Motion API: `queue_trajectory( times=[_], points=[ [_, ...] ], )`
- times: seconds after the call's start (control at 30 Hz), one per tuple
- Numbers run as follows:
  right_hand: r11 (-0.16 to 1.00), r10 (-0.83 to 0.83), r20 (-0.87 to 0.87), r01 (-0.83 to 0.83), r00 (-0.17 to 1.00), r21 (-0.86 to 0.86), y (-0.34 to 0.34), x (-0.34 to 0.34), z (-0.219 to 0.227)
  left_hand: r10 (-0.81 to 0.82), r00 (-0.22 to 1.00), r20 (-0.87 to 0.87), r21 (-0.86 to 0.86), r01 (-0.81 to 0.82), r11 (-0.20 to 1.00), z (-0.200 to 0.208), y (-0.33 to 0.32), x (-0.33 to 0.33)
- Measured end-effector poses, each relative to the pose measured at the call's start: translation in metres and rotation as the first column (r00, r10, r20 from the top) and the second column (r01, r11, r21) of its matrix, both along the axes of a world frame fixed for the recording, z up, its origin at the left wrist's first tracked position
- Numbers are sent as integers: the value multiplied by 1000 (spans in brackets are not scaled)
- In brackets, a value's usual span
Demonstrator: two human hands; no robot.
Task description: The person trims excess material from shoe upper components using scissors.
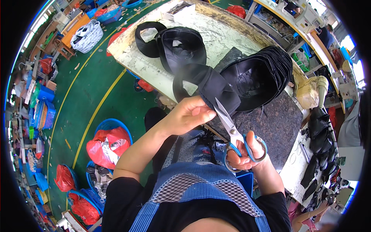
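Note:
My left hand (192, 115) pinches the near edge of a black shoe upper (218, 91), whose strap-like loop sticks out to the left. In my right hand (247, 152) is a pair of scissors (232, 131) with blue handles, my thumb and fingers through the rings. The blades are close together, their tips at the edge of the upper beside my left fingertips. Just beyond on the right lies a stack of nested black uppers (266, 75). Farther left on the table sits another black upper group (181, 48) with a loop beside it.
The worn white table (150, 75) carries a dark stone-like slab (284, 120) under the stack. A tape-wrapped post (308, 94) stands at right, near a row of black pieces (320, 135). Blue baskets with red bags (109, 145) stand on the green floor. Another person's arm (309, 217) shows lower right.

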State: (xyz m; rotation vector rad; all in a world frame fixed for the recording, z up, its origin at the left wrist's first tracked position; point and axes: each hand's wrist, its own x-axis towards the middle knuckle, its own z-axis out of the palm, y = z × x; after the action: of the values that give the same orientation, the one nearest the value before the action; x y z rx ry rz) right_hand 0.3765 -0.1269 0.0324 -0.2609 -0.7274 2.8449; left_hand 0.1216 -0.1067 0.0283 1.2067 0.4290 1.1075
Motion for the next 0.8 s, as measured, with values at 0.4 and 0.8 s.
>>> queue_trajectory(
  times=[0.4,0.8],
  points=[
    [999,8,14,-9,1000,39,0,-16,11,-25,996,-91,20,27,999,-3,-10,8],
    [979,-47,176,10,983,204,-2,-2,0,579,646,-497,637,-182,749,65,38,-35]
  ],
)
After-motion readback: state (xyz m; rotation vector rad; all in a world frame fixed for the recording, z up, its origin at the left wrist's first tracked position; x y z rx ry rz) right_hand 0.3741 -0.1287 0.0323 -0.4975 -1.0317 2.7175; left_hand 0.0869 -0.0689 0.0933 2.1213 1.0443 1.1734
